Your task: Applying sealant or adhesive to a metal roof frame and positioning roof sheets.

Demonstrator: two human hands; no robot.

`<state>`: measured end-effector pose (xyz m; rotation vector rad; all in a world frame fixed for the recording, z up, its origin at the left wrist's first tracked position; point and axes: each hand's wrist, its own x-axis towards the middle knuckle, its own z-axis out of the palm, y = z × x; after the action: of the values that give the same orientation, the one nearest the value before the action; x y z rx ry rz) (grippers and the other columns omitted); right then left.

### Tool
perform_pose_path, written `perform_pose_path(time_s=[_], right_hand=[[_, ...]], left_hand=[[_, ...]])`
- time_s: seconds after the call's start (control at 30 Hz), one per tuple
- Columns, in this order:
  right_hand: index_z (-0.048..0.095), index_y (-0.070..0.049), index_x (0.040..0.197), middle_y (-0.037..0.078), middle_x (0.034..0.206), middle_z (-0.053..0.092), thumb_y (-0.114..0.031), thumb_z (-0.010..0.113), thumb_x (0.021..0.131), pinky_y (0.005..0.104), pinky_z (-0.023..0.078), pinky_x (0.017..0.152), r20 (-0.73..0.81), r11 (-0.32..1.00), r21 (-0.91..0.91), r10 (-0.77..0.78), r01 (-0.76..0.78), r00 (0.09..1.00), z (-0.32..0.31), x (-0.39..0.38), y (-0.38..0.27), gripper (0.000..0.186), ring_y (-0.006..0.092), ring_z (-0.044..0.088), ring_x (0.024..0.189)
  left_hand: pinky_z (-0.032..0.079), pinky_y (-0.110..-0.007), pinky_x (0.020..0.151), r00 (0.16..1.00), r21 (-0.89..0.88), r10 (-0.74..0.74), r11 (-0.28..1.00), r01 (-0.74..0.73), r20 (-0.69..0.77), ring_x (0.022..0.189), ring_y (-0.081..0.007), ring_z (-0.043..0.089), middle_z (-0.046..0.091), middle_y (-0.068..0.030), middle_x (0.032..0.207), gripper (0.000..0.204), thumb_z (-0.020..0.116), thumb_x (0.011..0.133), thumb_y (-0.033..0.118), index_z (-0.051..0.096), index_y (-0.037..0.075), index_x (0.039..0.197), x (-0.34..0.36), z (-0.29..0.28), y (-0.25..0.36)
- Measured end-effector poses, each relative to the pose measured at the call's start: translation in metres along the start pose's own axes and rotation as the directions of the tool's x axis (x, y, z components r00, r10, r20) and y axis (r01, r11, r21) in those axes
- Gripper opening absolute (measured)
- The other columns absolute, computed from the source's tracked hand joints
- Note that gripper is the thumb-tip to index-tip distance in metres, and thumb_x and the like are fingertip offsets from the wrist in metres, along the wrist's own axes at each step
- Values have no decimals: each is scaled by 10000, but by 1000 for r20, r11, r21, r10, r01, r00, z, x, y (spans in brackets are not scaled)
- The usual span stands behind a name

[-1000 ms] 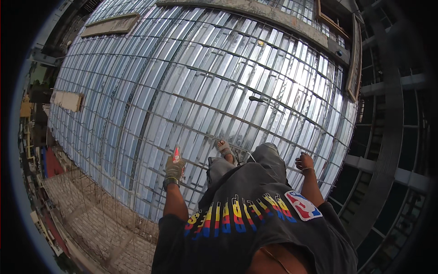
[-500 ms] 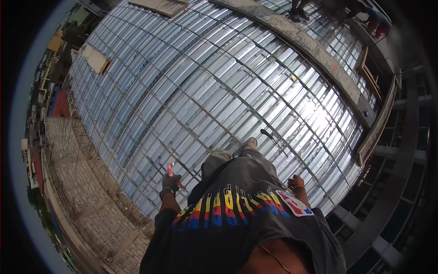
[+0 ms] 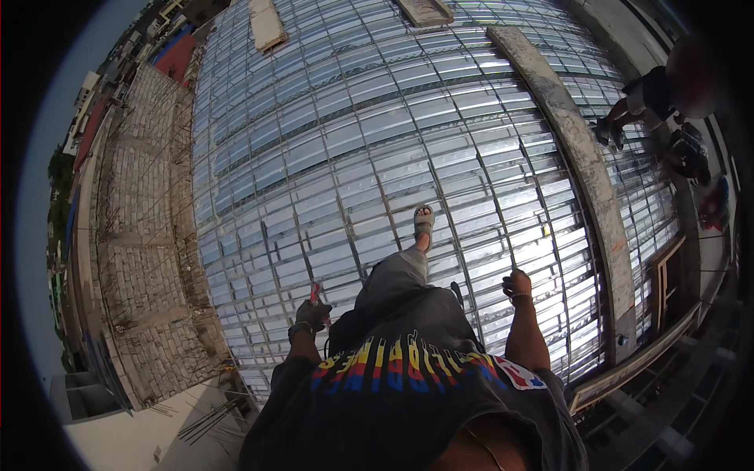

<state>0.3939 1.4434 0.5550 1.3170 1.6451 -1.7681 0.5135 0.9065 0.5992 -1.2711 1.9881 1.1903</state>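
In a dark glove, my left hand [image 3: 313, 315] is closed round a slim red hand tool [image 3: 316, 293]; its kind is too small to make out. The tool sticks up past the fingers, beside my left hip. My right hand [image 3: 516, 284] is ungloved, with a band at the wrist. Its fingers are curled, and whatever they might hold is hidden. Below both hands lies shiny ribbed metal decking [image 3: 397, 169] with a grid of thin steel bars [image 3: 345, 224] over it. One sandalled foot [image 3: 424, 220] is stepping forward onto the decking.
A long concrete-coated plank [image 3: 565, 110] lies on the right, with people [image 3: 652, 98] beyond it. Short boards [image 3: 267, 25] rest at the far side. A lower brick surface [image 3: 145, 275] with upright bars borders the left; a timber edge [image 3: 628, 365] borders the right.
My view has turned, and I have stepped forward with one foot. My right hand has swung ahead and its fingers have curled. The red tool has stayed in my left hand.
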Motion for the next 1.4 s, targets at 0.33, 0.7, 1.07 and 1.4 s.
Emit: perform_pose_path(time_s=[0.33, 0.7, 1.07, 1.4], right_hand=[[475, -76, 1146, 114, 746, 578, -198, 461, 834, 262, 397, 413, 42, 995, 100, 4, -8, 999, -19, 33, -59, 336, 157, 526, 537], [488, -64, 857, 118, 674, 554, -189, 442, 805, 277, 349, 374, -383, 783, 603, 451, -152, 806, -73, -6, -3, 143, 157, 455, 435], [462, -74, 942, 135, 764, 579, -217, 440, 824, 346, 395, 444, -275, 839, 501, 386, -212, 881, -100, 134, -129, 187, 202, 508, 542], [503, -101, 892, 78, 728, 584, -269, 479, 842, 267, 421, 451, -162, 997, 45, -59, 67, 985, -67, 270, -413, 177, 141, 518, 544]], left_hand=[[494, -344, 628, 987, 226, -72, 973, 39, 141, 699, -208, 614, 629, -84, 804, 419, 762, 613, 268, 584, 74, 939, 95, 74, 166], [476, -339, 646, 843, 311, 479, 785, -536, 246, 679, -208, 583, 614, -87, 794, 395, 752, 613, 278, 569, 50, 879, 151, 118, 422], [478, -350, 626, 993, 284, 82, 953, -104, 90, 712, -200, 586, 619, -74, 802, 394, 764, 633, 209, 562, 63, 938, 125, 178, 383], [471, -352, 651, 1000, 392, -10, 920, 10, -1, 738, -241, 613, 631, -105, 808, 368, 583, 787, 362, 571, 43, 968, 94, 210, 384]])
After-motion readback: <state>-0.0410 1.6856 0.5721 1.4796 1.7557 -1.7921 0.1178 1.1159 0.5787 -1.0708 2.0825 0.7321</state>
